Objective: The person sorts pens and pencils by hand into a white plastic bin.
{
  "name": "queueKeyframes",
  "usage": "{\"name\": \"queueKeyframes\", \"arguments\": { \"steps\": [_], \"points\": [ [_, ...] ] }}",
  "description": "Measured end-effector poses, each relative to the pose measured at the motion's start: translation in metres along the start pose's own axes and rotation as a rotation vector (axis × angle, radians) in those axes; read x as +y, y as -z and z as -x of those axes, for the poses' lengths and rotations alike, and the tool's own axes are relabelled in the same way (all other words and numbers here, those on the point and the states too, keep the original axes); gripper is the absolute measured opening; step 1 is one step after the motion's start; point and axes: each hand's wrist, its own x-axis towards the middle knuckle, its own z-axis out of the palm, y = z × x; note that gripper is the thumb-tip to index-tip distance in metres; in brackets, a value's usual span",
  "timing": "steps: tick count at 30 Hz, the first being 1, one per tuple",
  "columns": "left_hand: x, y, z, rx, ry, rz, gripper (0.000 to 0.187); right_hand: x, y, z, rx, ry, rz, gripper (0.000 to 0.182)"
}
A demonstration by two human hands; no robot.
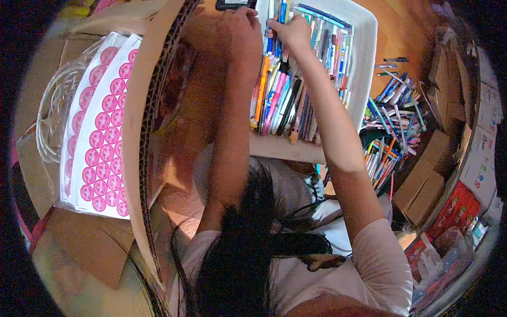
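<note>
R hand (296, 34) is over the far part of the white plastic bin (365, 45), thumb & fingers bent down at the blue pens (271, 46); thumb touches them, but can't tell if it's pinching one, as the fingertips are partly hidden. L hand (243, 26) is at the bin's far L side, fingers curled, just beside a black item (235, 5) cut off by the top edge; can't tell if it's gripping anything. Hands are near each other, w/ a small gap btwn.

Pens & markers (277, 98) fill the bin in rows, mostly lying lengthwise, side by side: orange, pink, blue, black, brown etc. A blue-edged clear pack (325, 16) lies across the far end.

R of the bin, a loose pen pile (396, 108) is on the wood floor (392, 45), pens at all angles. Far L: open cardboard box (138, 137), pink round-label sheets (103, 140) & a white cord coil (46, 113) beside it. Far R: cardboard flaps (422, 193) & red printed boxes (453, 208).
</note>
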Motion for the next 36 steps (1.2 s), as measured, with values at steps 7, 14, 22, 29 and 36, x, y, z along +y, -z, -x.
{"name": "queueKeyframes", "arguments": {
  "steps": [7, 14, 22, 29, 36],
  "points": [
    [0.005, -0.011, 0.007, -0.192, -0.181, -0.219, 0.008, -0.006, 0.009, 0.009, 0.145, -0.027, 0.099, 0.029],
    [0.011, -0.031, 0.026, -0.151, -0.262, -0.404, 0.01, 0.016, 0.027, 0.004, 0.272, 0.072, 0.203, 0.043],
    [0.019, -0.031, 0.029, -0.081, -0.19, -0.5, 0.011, 0.011, 0.035, 0.009, -0.175, -0.205, -0.302, 0.027],
    [0.01, -0.024, 0.015, -0.152, -0.23, -0.142, 0.014, -0.009, 0.031, 0.016, -0.173, -0.123, -0.297, 0.025],
    [0.013, -0.014, 0.009, -0.399, 0.145, 0.213, 0.02, 0.009, 0.037, 0.017, -0.201, -0.075, -0.382, 0.022]
  ]
}}
